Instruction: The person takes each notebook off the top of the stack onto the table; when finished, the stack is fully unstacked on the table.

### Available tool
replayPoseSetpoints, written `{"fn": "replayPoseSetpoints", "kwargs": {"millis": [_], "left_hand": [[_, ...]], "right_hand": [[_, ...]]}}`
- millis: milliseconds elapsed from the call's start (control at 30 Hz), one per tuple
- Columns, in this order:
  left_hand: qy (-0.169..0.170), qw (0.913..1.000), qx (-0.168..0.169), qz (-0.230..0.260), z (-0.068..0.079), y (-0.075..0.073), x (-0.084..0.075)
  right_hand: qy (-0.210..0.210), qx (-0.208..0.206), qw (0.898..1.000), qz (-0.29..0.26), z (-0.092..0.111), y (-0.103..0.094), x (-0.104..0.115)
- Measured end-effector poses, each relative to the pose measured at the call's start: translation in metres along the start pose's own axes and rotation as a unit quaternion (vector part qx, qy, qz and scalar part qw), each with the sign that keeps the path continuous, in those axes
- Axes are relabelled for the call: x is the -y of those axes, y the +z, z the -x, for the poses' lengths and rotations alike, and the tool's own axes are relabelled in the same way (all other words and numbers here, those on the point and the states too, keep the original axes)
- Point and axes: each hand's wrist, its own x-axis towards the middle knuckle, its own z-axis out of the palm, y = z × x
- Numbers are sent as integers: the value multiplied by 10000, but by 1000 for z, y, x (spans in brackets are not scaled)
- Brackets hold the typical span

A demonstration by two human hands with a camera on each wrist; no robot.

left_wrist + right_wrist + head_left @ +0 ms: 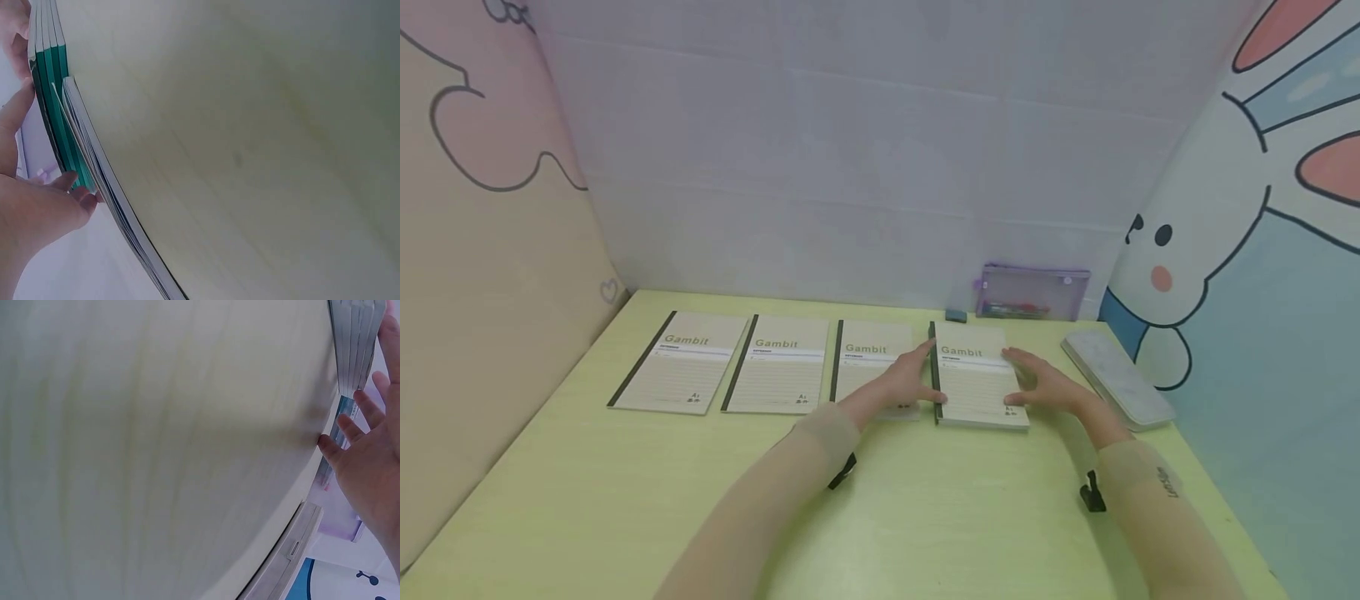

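Note:
A stack of several Gambit notebooks (976,379) lies at the right end of a row, dark spines to the left. Along its spine side is my left hand (904,385), thumb at the near corner and fingers toward the far end, over part of the neighbouring notebook (868,335). The left wrist view shows those fingers against the green spines (55,106). At the stack's right edge my right hand (1045,385) has its fingers spread, thumb by the near right corner. In the right wrist view the fingertips lie close beside the page edges (355,347).
Two more Gambit notebooks (778,367) (677,364) lie to the left. Behind the stack are a small dark block (956,316) and a purple mesh zip pouch (1033,287) against the wall. A pale oblong case (1118,379) lies near the table's right edge.

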Motion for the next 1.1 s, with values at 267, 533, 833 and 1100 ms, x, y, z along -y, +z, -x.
{"fn": "replayPoseSetpoints", "kwargs": {"millis": [267, 533, 833, 1100], "left_hand": [[-137, 9998, 105, 59, 0, 0, -4], [64, 9999, 85, -11, 3, 0, -5], [191, 9997, -16, 140, 4, -2, -7], [-24, 9857, -116, 1680, 5, -7, -2]], "right_hand": [[71, 45, 9998, 187, -2, 0, 1], [-41, 21, 9996, 294, -3, 0, 2], [-69, 10, 9996, 263, 1, 0, 5], [-132, -12, 9995, 298, 1, 4, 6]]}}
